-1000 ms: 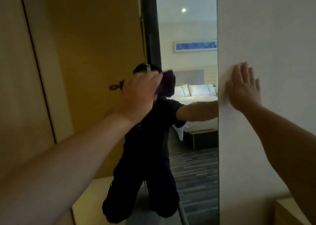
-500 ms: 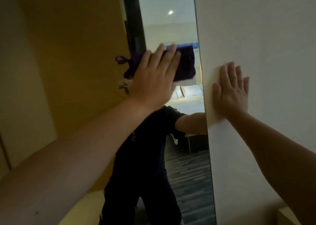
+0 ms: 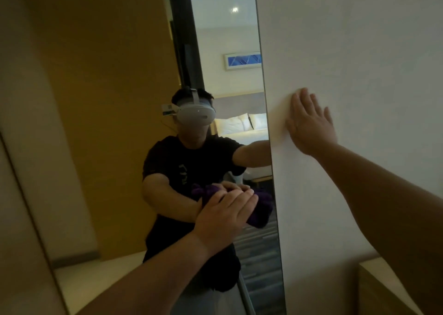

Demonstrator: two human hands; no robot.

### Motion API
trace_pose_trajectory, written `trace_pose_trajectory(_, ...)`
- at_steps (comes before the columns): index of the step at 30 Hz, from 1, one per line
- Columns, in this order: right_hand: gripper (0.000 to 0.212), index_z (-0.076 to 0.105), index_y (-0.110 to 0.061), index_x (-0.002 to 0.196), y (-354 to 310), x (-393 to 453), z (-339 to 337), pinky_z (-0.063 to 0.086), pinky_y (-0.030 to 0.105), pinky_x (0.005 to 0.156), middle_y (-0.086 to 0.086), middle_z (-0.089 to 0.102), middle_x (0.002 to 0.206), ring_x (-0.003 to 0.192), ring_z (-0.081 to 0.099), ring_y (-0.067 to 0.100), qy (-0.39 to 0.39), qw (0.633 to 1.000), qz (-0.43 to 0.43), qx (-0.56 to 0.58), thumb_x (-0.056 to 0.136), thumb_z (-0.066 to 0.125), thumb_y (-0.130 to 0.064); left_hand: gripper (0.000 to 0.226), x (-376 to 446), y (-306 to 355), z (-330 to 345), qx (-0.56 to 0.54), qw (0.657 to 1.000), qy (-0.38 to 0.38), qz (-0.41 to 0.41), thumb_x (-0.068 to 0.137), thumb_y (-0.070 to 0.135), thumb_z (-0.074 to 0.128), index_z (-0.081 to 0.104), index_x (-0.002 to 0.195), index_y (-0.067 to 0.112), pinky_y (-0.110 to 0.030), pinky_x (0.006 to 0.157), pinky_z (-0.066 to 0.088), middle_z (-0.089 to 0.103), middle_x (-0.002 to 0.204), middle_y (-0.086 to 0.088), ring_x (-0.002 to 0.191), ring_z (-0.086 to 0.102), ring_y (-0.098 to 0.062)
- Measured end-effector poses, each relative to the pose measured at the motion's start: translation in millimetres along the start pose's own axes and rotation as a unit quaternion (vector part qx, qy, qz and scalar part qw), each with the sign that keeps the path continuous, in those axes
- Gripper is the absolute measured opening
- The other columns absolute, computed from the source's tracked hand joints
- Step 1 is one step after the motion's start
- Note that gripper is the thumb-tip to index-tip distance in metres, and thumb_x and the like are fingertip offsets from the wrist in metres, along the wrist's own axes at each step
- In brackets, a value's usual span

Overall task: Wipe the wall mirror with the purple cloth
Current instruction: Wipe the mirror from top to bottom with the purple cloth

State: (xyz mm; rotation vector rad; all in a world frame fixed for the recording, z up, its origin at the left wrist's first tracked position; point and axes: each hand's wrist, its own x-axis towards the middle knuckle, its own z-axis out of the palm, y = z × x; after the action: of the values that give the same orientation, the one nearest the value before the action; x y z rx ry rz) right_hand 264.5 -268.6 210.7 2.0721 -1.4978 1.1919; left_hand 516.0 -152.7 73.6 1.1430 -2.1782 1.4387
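Note:
The tall wall mirror (image 3: 230, 39) fills the middle of the view, its right edge running down beside a white wall. My left hand (image 3: 227, 216) presses the bunched purple cloth (image 3: 260, 213) flat against the glass low down, close to the mirror's right edge. Most of the cloth is hidden under my palm and fingers; its purple folds stick out to the right. My right hand (image 3: 310, 123) lies flat and open on the white wall (image 3: 359, 75) just right of the mirror, higher than the left hand.
The mirror reflects a person with a headset, a bed with white pillows and a striped carpet. A wooden door panel (image 3: 96, 99) shows on the left. A pale cabinet top (image 3: 383, 288) sits at the lower right.
My left hand has slid the cloth from high on the glass down to the lower part near the right edge. My right hand stays pressed on the wall.

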Motion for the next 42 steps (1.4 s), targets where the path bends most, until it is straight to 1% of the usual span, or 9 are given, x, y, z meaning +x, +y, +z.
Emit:
trace_pose_trajectory(6,0.067,-0.002,-0.018,0.158,-5.1,11.7,-27.1,0.004,0.061,0.119,0.005,-0.008,0.167,0.153,0.003,0.030,-0.103,0.994,0.022,-0.012,0.104,0.030,-0.042,0.039,-7.2,-6.0,-17.8,-0.029,0.999,-0.021,-0.005,0.097,0.014,0.042,0.059,0.132,0.012,-0.042,0.086,0.048,0.061,0.130,-0.007,0.110,0.060,-0.027)
trace_pose_trajectory(9,0.060,0.024,-0.014,0.155,-25.5,-8.7,-33.0,0.010,0.060,0.119,0.011,0.014,0.165,0.150,0.020,0.032,-0.060,0.997,0.037,0.028,0.103,0.029,-0.045,0.039,-38.9,-6.4,-29.2,-0.082,0.994,-0.034,-0.062,0.096,0.012,0.042,0.059,0.131,0.010,-0.043,0.081,0.049,0.063,0.127,-0.008,0.105,0.062,-0.030)
trace_pose_trajectory(11,0.060,0.030,-0.012,0.153,-57.5,-47.1,-20.0,0.010,0.053,0.121,0.013,0.017,0.164,0.151,0.018,0.029,-0.002,0.997,0.022,0.069,0.103,0.027,-0.045,0.040,-70.9,-12.5,-39.6,-0.090,0.991,-0.037,-0.096,0.094,0.011,0.045,0.057,0.133,0.011,-0.041,0.083,0.046,0.061,0.128,-0.006,0.107,0.061,-0.028)
trace_pose_trajectory(15,0.064,0.024,-0.016,0.155,-144.4,-131.6,27.5,0.005,0.051,0.123,0.012,0.013,0.165,0.153,0.007,0.026,0.020,0.986,-0.093,0.134,0.100,0.027,-0.048,0.040,-140.4,-39.0,-64.4,-0.075,0.986,-0.011,-0.145,0.094,0.010,0.050,0.057,0.133,0.008,-0.040,0.085,0.044,0.061,0.131,-0.007,0.110,0.058,-0.027)
trace_pose_trajectory(21,0.064,0.028,-0.010,0.155,-236.0,-208.8,112.7,0.003,0.057,0.122,0.012,0.010,0.166,0.153,0.001,0.030,0.006,0.961,-0.270,0.061,0.101,0.039,-0.043,0.046,-215.6,-90.8,-87.5,-0.039,0.971,0.029,-0.235,0.088,0.003,0.047,0.053,0.134,0.003,-0.048,0.089,0.046,0.059,0.132,-0.015,0.114,0.056,-0.035)
trace_pose_trajectory(28,0.060,0.023,-0.012,0.157,-252.3,-209.9,163.9,-0.007,0.057,0.119,0.013,0.011,0.165,0.153,0.000,0.031,0.065,0.962,-0.265,0.009,0.104,0.038,-0.037,0.047,-220.7,-167.2,-71.2,0.066,0.968,0.091,-0.224,0.097,0.017,0.054,0.042,0.142,0.010,-0.046,0.108,0.036,0.049,0.145,-0.014,0.134,0.044,-0.034)
trace_pose_trajectory(31,0.060,0.025,-0.013,0.157,-252.3,-208.2,170.9,0.000,0.060,0.118,0.011,0.013,0.164,0.152,0.010,0.033,0.117,0.958,-0.262,0.005,0.104,0.039,-0.038,0.058,-222.8,-163.9,-41.2,0.129,0.971,0.072,-0.189,0.095,0.023,0.064,0.036,0.146,0.013,-0.047,0.114,0.032,0.045,0.149,-0.013,0.139,0.040,-0.032)
trace_pose_trajectory(37,0.060,0.033,-0.011,0.154,-252.9,-205.9,181.0,0.013,0.065,0.115,0.012,0.018,0.160,0.147,0.025,0.039,0.169,0.950,-0.261,0.018,0.101,0.047,-0.035,0.049,-237.6,-147.8,-5.6,0.164,0.958,0.153,-0.181,0.096,0.028,0.063,0.045,0.139,0.012,-0.046,0.109,0.041,0.057,0.139,-0.012,0.131,0.051,-0.029)
trace_pose_trajectory(42,0.058,0.035,-0.011,0.153,-254.2,-206.3,181.6,0.010,0.063,0.115,0.013,0.022,0.160,0.146,0.025,0.039,0.187,0.947,-0.258,0.050,0.101,0.049,-0.033,0.057,-312.4,-92.6,14.0,0.091,0.985,0.065,-0.133,0.094,0.019,0.058,0.038,0.146,0.006,-0.049,0.117,0.023,0.038,0.153,-0.016,0.143,0.033,-0.033)
